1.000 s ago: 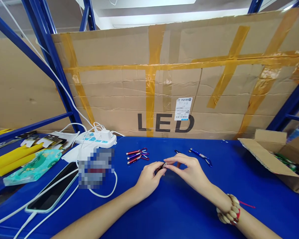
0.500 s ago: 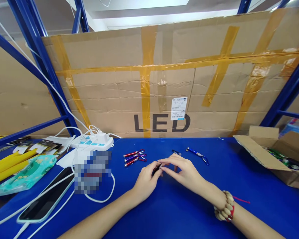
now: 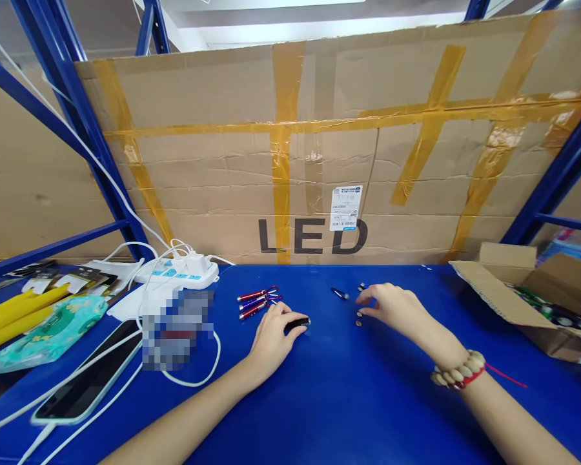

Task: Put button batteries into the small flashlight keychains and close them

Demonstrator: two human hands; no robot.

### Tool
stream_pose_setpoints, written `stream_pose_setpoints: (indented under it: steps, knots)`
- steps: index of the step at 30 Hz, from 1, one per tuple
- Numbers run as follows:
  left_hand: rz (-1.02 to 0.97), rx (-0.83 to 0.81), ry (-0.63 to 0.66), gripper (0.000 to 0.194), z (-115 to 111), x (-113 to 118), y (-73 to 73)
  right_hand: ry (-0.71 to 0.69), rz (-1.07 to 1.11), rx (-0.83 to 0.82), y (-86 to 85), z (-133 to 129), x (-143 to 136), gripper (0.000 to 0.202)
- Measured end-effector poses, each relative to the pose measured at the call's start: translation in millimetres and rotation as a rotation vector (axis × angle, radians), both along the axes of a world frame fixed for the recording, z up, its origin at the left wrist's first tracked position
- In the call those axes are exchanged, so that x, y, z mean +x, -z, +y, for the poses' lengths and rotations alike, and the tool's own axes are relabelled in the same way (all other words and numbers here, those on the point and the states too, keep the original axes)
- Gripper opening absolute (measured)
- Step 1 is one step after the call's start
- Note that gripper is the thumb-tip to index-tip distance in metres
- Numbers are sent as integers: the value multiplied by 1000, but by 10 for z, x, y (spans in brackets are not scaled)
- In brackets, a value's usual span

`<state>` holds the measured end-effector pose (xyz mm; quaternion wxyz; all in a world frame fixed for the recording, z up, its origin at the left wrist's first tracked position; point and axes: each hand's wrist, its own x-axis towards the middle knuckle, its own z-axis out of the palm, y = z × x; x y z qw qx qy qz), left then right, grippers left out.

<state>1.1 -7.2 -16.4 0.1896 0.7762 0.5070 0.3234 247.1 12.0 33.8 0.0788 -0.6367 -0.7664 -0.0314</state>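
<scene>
A black tube [image 3: 299, 323] is being held over the worktop [image 3: 319, 400] by the left hand [image 3: 274, 334], ideally steadily, while the right hand [image 3: 393, 311] is being poised narrowly at small discs [image 3: 359, 323], its grip unclear.

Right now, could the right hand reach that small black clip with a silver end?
Probably yes: the small black clip lies close to the right hand, with nothing visible between them.

Two hands [image 3: 274, 332], two red penlights [image 3: 252, 312], one purple penlight [image 3: 252, 303], one black tube [image 3: 297, 323], one power strip [image 3: 206, 279]
</scene>
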Motion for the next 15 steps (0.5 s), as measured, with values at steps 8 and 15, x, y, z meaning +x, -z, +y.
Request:
stream_pose_setpoints:
  steps: [8,15]
  knots:
    - [104,-8,34,20,21,1,25,1,-33,-67,63,43,52,19]
    - [95,3,31,22,3,15,26,-20,-18,-88,81,63,36,14]
